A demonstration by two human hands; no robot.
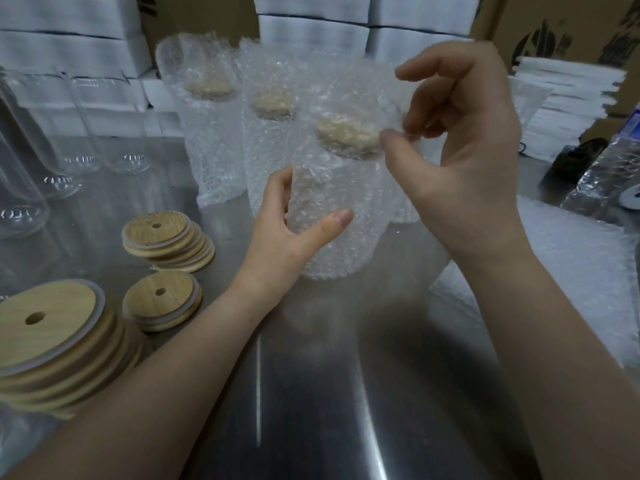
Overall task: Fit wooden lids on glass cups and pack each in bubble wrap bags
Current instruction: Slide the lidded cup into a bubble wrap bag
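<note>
Head view, downward, close over table [311, 393]

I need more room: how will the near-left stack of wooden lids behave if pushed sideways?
The lid stack leans, staggered, so it would probably topple or fan out. On the smooth metal table, loose lids likely slide.

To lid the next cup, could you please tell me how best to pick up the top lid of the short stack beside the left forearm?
Probably pinch the top lid by opposite edges of its rim, coming straight down from above. It lies flat on the lid beneath, and its wide wooden face overhangs a narrower ring, giving fingertips a lip.
</note>
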